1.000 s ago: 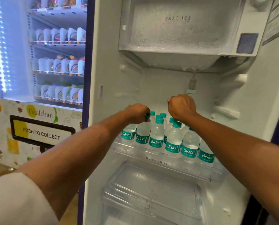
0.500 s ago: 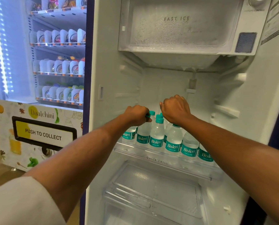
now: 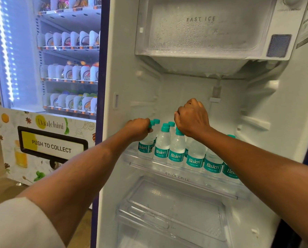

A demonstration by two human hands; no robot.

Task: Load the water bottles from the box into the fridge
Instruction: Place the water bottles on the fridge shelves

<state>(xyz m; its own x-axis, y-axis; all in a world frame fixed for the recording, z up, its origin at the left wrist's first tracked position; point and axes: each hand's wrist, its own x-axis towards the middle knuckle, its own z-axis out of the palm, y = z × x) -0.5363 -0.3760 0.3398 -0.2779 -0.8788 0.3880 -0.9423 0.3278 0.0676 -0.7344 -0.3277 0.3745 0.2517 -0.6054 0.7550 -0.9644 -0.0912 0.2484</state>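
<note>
- Since the earlier frames, both hands have shifted to the left along the row of bottles; the right hand (image 3: pixel 192 119) now sits over the third bottle from the left, not over the bottles further right.
- Left hand (image 3: pixel 138 128) is curled into a fist around the neck and teal cap of the leftmost bottle (image 3: pixel 145 146), at the left end of the glass shelf (image 3: pixel 176 173). Its fingers are closed on that bottle; the cap shows only at the edge of the fist.
- Right hand is also closed, knuckles up, with its fingers wrapped on the top of the third bottle (image 3: pixel 176 149). A small part of the teal cap shows under the hand.
- Between the two held bottles stands a free bottle (image 3: pixel 161 145), upright, with its cap fully in view.
- More water bottles (image 3: pixel 195 158) stand upright in a row toward the right, partly hidden behind the right forearm. All carry teal labels with the word Bisleri.
- At least two more caps show behind the front row, so there seems to be a second row, but I cannot count it well.
- Shelf edge carries the words QUICK CHILL. Below it lies a clear drawer cover (image 3: pixel 173 206).
- Above, the freezer box (image 3: pixel 203 27) marked FAST ICE is frosted.
- To the left of the fridge stands a lit vending machine (image 3: pixel 51 77) with a PUSH TO COLLECT flap.
</note>
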